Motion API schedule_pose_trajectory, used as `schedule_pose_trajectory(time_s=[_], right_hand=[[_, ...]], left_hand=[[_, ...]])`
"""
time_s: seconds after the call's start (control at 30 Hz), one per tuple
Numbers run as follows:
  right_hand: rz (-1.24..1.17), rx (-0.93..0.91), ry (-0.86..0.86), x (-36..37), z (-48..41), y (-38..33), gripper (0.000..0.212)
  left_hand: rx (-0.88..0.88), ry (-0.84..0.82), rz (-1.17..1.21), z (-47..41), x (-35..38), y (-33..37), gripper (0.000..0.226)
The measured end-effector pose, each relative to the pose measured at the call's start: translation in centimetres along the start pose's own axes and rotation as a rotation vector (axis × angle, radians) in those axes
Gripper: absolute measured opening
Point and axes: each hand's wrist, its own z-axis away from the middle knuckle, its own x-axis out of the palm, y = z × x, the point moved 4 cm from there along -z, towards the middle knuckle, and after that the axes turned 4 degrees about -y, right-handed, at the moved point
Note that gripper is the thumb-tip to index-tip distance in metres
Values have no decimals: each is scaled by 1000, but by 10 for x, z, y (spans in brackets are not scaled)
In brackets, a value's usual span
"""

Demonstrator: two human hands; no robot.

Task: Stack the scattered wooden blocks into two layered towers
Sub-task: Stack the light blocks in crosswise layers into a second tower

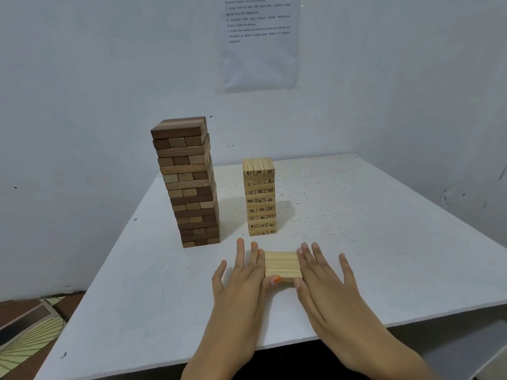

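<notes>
Both hands work at the near edge of the white table [384,242], fingers straight, neither clenched nor wrapped round anything. The left hand [241,275] presses its fingers against the left end of a row of pale blocks [282,266], its thumb touching the near edge. The right hand [326,278] presses the right end in the same flat way, so the row lies squeezed between them on the tabletop. Farther back on the left stands the dark-wood tower [189,185], tall, in crosswise layers of brown and tan blocks, with a slight lean in its stack. Just to its right, apart from it, stands the shorter numbered pale tower [260,198], its layers square and even. The work looks nearly done: both towers are up, and the row between the hands seems to be the only loose wood in view. What is probably left is to lift that row as one layer and set it on the pale tower.
</notes>
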Motion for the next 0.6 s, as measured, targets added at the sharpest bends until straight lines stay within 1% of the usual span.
schedule_pose_trajectory(time_s=[0.03, 0.07, 0.1, 0.13, 0.2, 0.3, 0.37, 0.47, 0.53, 0.6], right_hand=[[-20, 3, -11, -4, -1, -2, 64], [-46, -10, -32, -11, -4, -5, 70], [-81, -48, 1, -19, -8, -8, 79], [-119, -73, 47, -26, -9, -8, 85], [-170, -72, -22, -43, -9, -13, 80], [-208, -98, -19, -62, -15, -22, 68], [-294, -114, -3, -73, -20, -26, 66], [-371, -144, 67, -86, -33, -28, 70], [-400, -157, 125, -95, -45, -27, 78], [-444, -151, 140, -104, -58, -25, 72]], left_hand=[[11, 50, 36, 0, -1, 1, 87], [16, 82, 83, 1, -2, 2, 83], [7, 135, 137, 2, -4, 3, 87], [-27, 139, 200, 3, -8, 4, 93], [-50, 157, 272, 0, -16, 6, 90], [-53, 222, 394, -5, -34, 14, 73], [-38, 273, 424, -9, -45, 17, 67], [-24, 303, 421, -21, -60, 21, 54], [-20, 322, 478, -33, -69, 23, 54], [-43, 311, 567, -46, -77, 25, 51]])
